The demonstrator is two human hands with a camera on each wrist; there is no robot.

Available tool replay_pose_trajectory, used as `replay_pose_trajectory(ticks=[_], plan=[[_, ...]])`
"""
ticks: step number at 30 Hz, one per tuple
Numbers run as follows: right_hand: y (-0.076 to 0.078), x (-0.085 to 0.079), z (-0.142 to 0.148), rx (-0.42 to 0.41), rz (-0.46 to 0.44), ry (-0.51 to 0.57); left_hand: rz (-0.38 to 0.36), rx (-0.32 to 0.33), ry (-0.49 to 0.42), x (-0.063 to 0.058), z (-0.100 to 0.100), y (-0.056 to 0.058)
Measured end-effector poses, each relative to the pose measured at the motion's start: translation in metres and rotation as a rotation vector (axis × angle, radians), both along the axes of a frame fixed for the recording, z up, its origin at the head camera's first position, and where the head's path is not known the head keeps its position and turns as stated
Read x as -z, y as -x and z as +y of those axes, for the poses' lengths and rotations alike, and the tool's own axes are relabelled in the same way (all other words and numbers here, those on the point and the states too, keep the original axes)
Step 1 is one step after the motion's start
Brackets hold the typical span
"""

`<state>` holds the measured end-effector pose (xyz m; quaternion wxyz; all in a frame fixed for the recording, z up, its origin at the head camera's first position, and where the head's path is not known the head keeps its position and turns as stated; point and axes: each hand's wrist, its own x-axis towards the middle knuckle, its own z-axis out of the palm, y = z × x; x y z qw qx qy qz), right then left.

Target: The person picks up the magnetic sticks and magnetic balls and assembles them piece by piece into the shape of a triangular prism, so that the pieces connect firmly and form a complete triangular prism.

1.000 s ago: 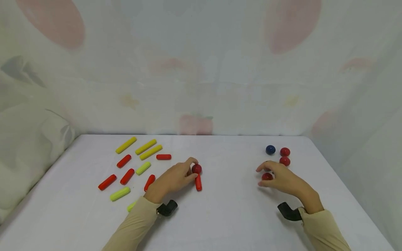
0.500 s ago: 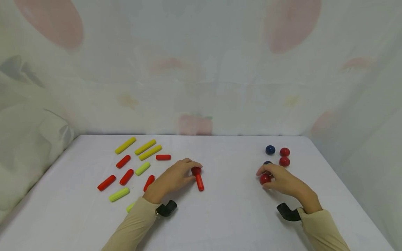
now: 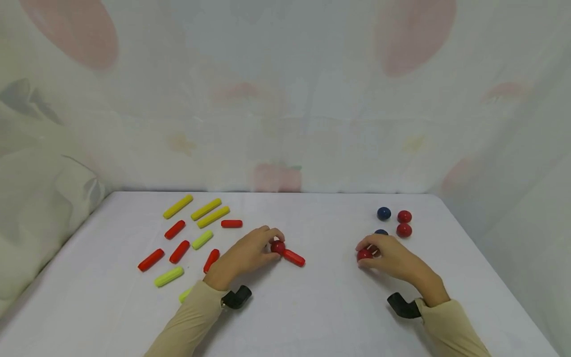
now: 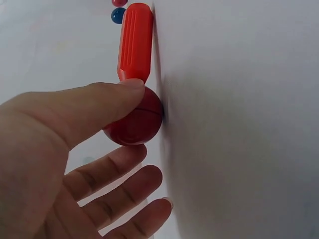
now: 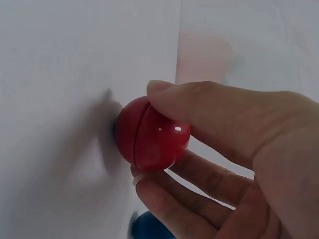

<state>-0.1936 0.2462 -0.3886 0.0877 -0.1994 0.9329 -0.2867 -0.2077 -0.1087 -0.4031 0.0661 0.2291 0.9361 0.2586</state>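
Note:
My left hand (image 3: 250, 253) pinches a dark red ball (image 3: 277, 247) between thumb and fingers. A short red ridged rod (image 3: 294, 257) meets that ball end-on and points away to the right; in the left wrist view the thumb tip overlaps the spot where rod (image 4: 135, 42) and ball (image 4: 142, 122) join. On the right side of the table, my right hand (image 3: 397, 258) holds another red ball (image 3: 364, 254), thumb on one side and fingers on the other. A seam line runs round this ball (image 5: 154, 134) in the right wrist view.
Several red, yellow and lime rods (image 3: 180, 251) lie scattered at the left, some near the left forearm. Behind my right hand are a blue ball (image 3: 383, 213), a partly hidden blue ball (image 3: 381, 232) and two red balls (image 3: 404, 223). A patterned cloth (image 3: 339, 124) hangs behind the table.
The red rod at the left ball has swung from pointing toward me to pointing right. My right hand has gripped its red ball and moved slightly left with it.

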Motion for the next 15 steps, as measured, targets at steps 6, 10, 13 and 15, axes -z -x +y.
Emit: replay_pose_trajectory(ticks=[6,10,13,15], plan=[[-0.0008,0.0012,-0.0045,-0.030,0.020,0.018,-0.030,-0.005,-0.018,-0.0009,0.0009,-0.0006],[-0.0020,0.0002,-0.0057,-0.012,-0.010,0.018,-0.027,0.010,-0.008,-0.0007,0.0008,-0.0011],[-0.0015,0.0007,-0.0056,0.001,-0.033,0.021,-0.016,0.029,-0.003,-0.0001,0.0008,-0.0012],[-0.0007,0.0016,-0.0063,0.005,-0.035,0.019,-0.018,0.035,-0.006,0.0001,0.0011,-0.0010]])
